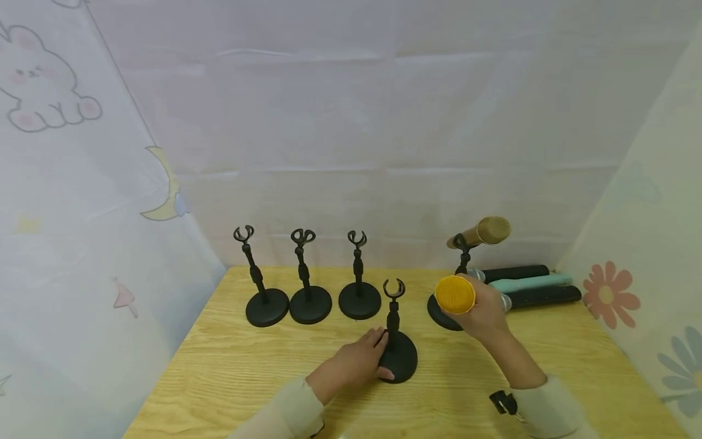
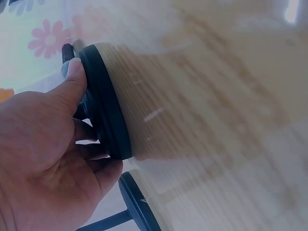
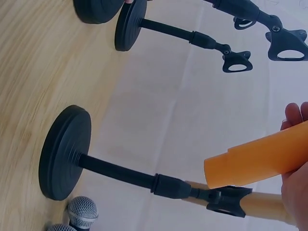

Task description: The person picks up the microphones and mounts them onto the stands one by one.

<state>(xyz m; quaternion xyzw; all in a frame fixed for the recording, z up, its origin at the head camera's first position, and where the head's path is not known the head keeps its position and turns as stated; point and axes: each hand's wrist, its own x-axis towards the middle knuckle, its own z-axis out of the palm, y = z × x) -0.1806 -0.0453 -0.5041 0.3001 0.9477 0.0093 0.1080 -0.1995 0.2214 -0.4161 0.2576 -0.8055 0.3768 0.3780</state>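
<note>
My left hand [image 1: 359, 358] grips the round black base of a microphone stand [image 1: 399, 360] near the table's front; thumb and fingers lie around the base's rim in the left wrist view. This stand's clip is bare. In my right hand [image 1: 485, 311] is an orange microphone [image 1: 455, 295], raised above the table with its head toward the head camera. Its orange handle [image 3: 260, 156] shows in the right wrist view. Behind that hand, a gold microphone [image 1: 490, 230] sits tilted in the clip of another black stand [image 3: 65, 153].
Three more black stands with bare clips, a left one [image 1: 267, 308], a middle one [image 1: 310, 305] and a third [image 1: 359, 301], stand along the back. Two black microphones [image 1: 543, 297] and a mint-green one [image 1: 532, 282] lie at the right on the wooden table [image 1: 236, 378].
</note>
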